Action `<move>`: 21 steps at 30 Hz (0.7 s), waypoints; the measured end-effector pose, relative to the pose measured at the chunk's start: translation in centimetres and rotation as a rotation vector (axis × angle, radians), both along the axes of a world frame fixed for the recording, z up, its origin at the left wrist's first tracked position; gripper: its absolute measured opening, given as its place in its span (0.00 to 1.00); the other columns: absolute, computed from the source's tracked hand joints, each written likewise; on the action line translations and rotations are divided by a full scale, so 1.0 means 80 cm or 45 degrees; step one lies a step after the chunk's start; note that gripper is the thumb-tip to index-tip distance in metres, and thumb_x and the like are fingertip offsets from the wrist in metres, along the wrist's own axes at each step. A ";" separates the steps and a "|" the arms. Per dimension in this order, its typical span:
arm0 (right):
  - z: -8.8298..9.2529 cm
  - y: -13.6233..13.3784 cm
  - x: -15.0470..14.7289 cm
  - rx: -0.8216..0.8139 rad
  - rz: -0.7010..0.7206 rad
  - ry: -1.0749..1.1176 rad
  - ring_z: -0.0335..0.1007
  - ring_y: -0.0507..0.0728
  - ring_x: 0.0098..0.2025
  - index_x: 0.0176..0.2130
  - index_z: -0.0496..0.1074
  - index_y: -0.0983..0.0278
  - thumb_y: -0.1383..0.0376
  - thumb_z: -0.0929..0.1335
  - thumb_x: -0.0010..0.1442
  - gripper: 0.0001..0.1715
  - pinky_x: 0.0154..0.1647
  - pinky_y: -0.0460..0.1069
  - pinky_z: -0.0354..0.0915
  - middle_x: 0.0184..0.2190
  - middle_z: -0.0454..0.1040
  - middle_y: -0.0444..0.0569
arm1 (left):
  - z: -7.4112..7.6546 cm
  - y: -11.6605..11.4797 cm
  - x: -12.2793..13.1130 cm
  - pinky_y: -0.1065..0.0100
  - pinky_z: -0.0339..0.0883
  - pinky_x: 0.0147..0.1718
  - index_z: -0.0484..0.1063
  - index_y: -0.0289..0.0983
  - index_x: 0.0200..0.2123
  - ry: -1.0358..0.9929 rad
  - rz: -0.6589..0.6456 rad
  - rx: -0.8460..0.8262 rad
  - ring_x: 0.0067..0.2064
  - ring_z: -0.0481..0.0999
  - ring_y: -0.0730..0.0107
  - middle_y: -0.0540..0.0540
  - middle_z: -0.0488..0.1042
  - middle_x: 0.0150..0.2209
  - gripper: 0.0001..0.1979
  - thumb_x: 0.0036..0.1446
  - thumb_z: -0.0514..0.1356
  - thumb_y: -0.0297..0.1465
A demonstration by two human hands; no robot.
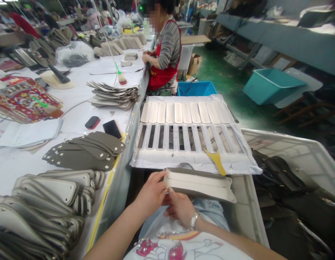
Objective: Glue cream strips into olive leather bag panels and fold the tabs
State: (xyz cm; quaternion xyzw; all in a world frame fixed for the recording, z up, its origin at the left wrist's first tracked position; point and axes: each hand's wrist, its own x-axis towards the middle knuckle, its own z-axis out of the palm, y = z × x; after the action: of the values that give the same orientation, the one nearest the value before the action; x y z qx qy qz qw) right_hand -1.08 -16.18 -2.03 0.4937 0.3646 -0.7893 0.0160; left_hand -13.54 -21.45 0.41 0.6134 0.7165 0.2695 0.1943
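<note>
Above my lap lies a long narrow panel, dark grey-green outside and off-white inside, its long edges turned up. My left hand pinches its left end from above, fingers closed on the corner. My right hand, with a bracelet on the wrist, grips the same end from below, thumb at the edge and the other fingers curled underneath. The panel's right end sticks out free. Just beyond it, a yellow fork-ended flat tool rests on a white-covered slotted rack. A row of pale oblong pieces lies along the rack's far side.
Stacked grey panels and fanned dark pieces cover the table at left, near a phone. A white crate of dark items stands right. A co-worker in a red apron sits ahead. A teal bin stands farther off.
</note>
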 end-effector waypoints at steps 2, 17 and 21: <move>0.001 0.001 0.000 -0.009 -0.006 0.012 0.65 0.49 0.15 0.26 0.68 0.64 0.51 0.61 0.57 0.21 0.14 0.42 0.53 0.25 0.76 0.49 | 0.002 0.003 0.001 0.60 0.60 0.52 0.71 0.37 0.25 0.027 -0.007 -0.009 0.54 0.62 0.63 0.45 0.65 0.53 0.09 0.52 0.55 0.21; -0.003 0.087 0.193 0.145 -0.616 -0.095 0.64 0.46 0.15 0.27 0.69 0.69 0.53 0.67 0.54 0.20 0.14 0.41 0.55 0.25 0.76 0.53 | 0.015 0.020 0.030 0.54 0.60 0.51 0.70 0.40 0.23 0.319 -0.107 -0.136 0.52 0.63 0.58 0.47 0.68 0.50 0.09 0.54 0.55 0.29; -0.001 0.097 0.214 0.137 -0.614 -0.063 0.64 0.46 0.15 0.26 0.68 0.69 0.55 0.68 0.53 0.19 0.13 0.40 0.54 0.24 0.76 0.53 | 0.022 0.020 0.041 0.53 0.60 0.50 0.70 0.39 0.23 0.391 -0.100 -0.208 0.52 0.63 0.57 0.47 0.68 0.51 0.09 0.54 0.54 0.29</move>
State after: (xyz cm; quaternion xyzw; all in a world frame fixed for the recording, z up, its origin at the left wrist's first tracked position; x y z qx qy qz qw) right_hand 16.02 -8.42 -2.09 0.5858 0.2773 -0.7374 -0.1901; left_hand -10.27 -19.86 2.20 0.6571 0.7326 0.1058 0.1422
